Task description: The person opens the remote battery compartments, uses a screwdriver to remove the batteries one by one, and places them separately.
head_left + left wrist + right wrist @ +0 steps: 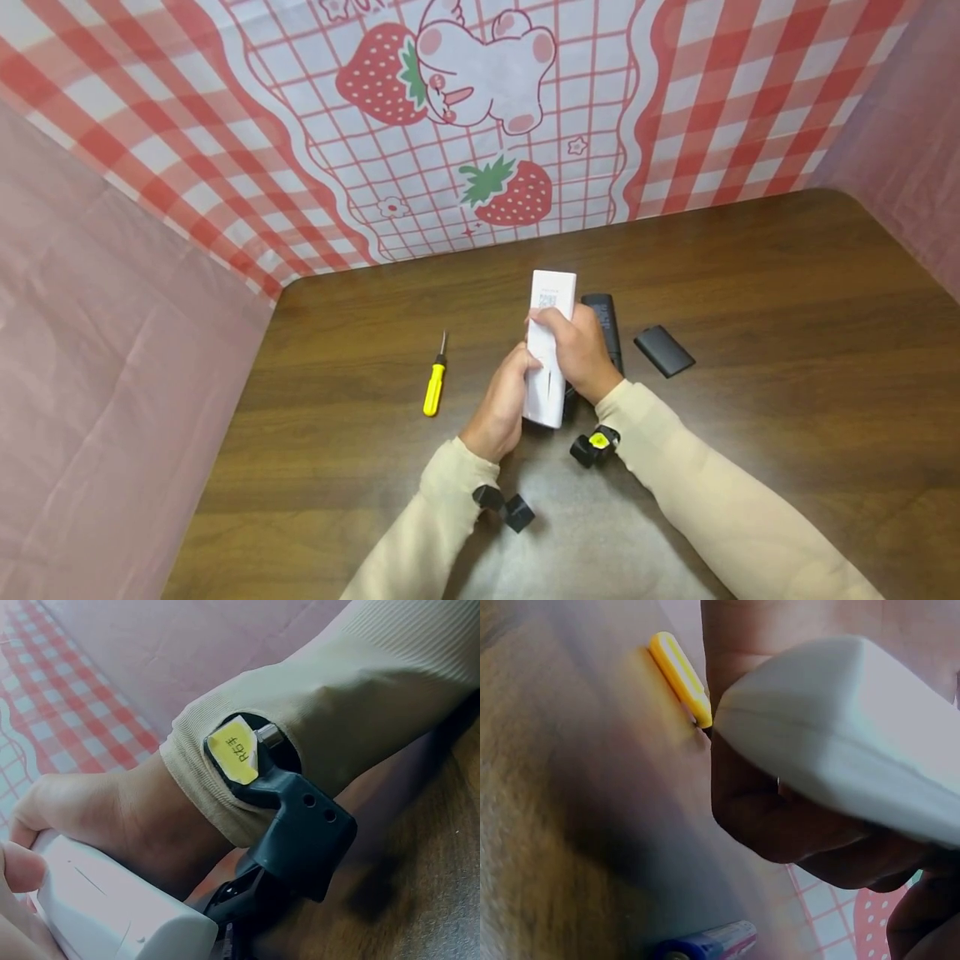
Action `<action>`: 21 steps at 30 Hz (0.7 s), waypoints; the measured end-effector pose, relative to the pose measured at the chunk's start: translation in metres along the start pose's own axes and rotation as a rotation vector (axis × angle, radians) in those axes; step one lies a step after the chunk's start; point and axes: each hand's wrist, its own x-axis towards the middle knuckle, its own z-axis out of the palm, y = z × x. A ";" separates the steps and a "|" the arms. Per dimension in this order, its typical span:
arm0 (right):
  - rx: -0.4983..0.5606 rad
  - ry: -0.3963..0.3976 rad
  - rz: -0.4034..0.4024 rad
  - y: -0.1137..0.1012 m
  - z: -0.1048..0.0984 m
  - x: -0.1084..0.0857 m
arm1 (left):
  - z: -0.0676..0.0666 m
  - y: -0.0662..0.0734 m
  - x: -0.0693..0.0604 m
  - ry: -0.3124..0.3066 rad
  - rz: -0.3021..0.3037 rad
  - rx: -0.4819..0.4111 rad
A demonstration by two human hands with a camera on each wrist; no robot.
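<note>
A white remote control [547, 392] is held between both hands, its back with a printed code label turned up. My left hand [501, 408] grips its near part from the left, thumb on top. From the right side, my right hand [587, 354] grips it farther up, the thumb lying across the back. In the left wrist view, the remote's near end [120, 907] shows a thin slit. Fingers of the left hand [795, 832] curl under the remote in the right wrist view.
A yellow-handled screwdriver [435, 387] lies left of the hands. A black remote-like device [602, 315] lies partly hidden behind the right hand, with a black flat cover [664, 350] to its right. A blue battery [712, 943] appears in the right wrist view.
</note>
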 end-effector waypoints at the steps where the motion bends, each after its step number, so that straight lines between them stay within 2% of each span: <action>1: 0.017 -0.002 -0.002 0.000 0.000 0.000 | 0.000 0.001 0.000 0.001 0.001 0.010; 9: 0.150 -0.024 0.014 -0.002 -0.002 0.001 | 0.001 0.006 -0.001 0.032 0.021 0.100; 14: 0.191 -0.033 0.024 -0.003 -0.003 0.001 | -0.003 0.004 -0.004 0.025 0.083 0.181; 18: 0.184 -0.027 0.022 -0.002 -0.003 0.003 | -0.007 0.000 -0.004 0.060 0.147 0.300; 21: 0.182 -0.014 0.023 -0.001 -0.004 0.004 | -0.009 -0.003 -0.005 0.108 0.209 0.402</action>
